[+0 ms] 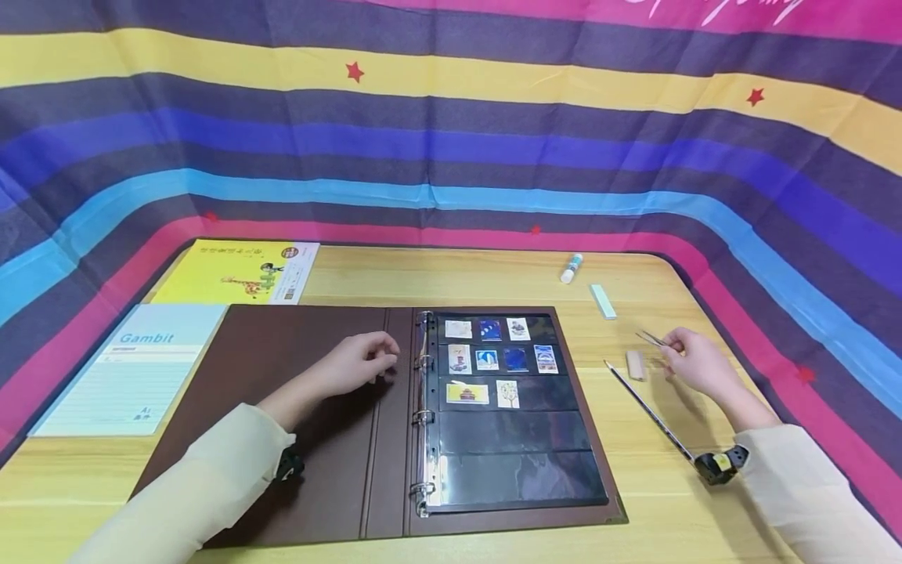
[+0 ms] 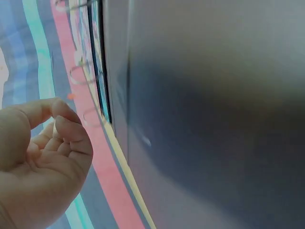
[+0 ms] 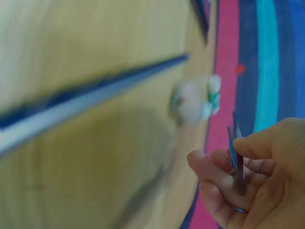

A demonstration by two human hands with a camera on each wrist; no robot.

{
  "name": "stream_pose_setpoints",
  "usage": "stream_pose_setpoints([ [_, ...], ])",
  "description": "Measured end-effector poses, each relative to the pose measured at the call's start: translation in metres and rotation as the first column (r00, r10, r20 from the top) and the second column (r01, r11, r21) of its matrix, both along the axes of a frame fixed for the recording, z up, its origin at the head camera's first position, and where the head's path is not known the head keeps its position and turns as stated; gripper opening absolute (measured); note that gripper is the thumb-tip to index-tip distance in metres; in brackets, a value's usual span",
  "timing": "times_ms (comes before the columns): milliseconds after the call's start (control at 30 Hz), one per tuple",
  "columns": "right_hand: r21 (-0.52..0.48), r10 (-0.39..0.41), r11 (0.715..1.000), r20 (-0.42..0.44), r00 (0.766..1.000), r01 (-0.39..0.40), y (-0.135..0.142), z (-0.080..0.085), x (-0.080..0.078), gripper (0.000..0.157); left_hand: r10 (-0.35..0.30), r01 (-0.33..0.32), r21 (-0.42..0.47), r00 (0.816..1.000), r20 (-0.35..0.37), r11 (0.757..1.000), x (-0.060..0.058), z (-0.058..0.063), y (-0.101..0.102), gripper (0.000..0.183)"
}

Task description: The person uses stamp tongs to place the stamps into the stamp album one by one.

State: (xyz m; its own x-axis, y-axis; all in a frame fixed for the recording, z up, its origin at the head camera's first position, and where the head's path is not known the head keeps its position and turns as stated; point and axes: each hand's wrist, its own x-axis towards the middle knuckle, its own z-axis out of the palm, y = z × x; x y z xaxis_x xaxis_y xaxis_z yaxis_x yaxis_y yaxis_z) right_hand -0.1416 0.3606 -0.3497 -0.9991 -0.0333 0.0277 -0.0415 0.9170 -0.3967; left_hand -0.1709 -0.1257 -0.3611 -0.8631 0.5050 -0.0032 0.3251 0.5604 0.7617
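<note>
A brown ring-binder stamp album [image 1: 303, 470] lies spread flat, with several stamps [image 1: 486, 360] in the upper rows of its black pocket page [image 1: 521, 478]. Above the bare left cover, near the rings [image 1: 423, 417], hovers my left hand [image 1: 352, 364]. Its fingers are loosely curled, and nothing shows between them in the left wrist view [image 2: 43, 152]. Right of the album, my right hand [image 1: 698, 364] holds tweezers [image 1: 651, 338] between thumb and fingers. In the right wrist view the tips of the tweezers [image 3: 235, 143] point up and stand slightly apart.
An eraser [image 1: 636, 365] and a pencil [image 1: 651, 415] lie between album and right hand. Farther back are a pale blue strip-shaped box [image 1: 603, 301] and a glue stick [image 1: 571, 269]. At left lie a Gambit notebook [image 1: 127, 384] and a yellow book [image 1: 211, 270]. Striped cloth [image 1: 451, 149] hangs behind.
</note>
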Motion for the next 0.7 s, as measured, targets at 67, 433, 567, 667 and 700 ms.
stream_pose_setpoints([
  [67,0.053,-0.022,0.998,-0.006,1.000,0.022,0.010,-0.004,0.001,0.020,0.019,-0.019,0.012,1.000,-0.002,1.000,-0.002,-0.001,-0.009,0.017],
  [433,0.219,-0.078,0.975,0.149,0.986,0.044,0.030,-0.018,0.000,0.032,0.101,-0.101,0.019,0.994,-0.028,0.995,0.000,-0.003,-0.044,0.019],
  [567,0.225,-0.095,0.973,0.217,0.972,0.044,0.029,-0.018,0.000,0.033,0.111,-0.111,0.025,0.994,-0.021,0.994,-0.002,-0.009,-0.055,0.020],
  [667,0.230,-0.089,0.973,0.228,0.970,0.035,0.028,-0.018,0.001,0.035,0.124,-0.123,0.010,0.992,-0.015,0.992,-0.002,-0.010,-0.062,0.020],
  [700,0.229,-0.084,0.973,0.229,0.970,0.030,0.028,-0.018,0.001,0.035,0.128,-0.128,0.005,0.992,-0.012,0.992,-0.002,-0.010,-0.064,0.020],
])
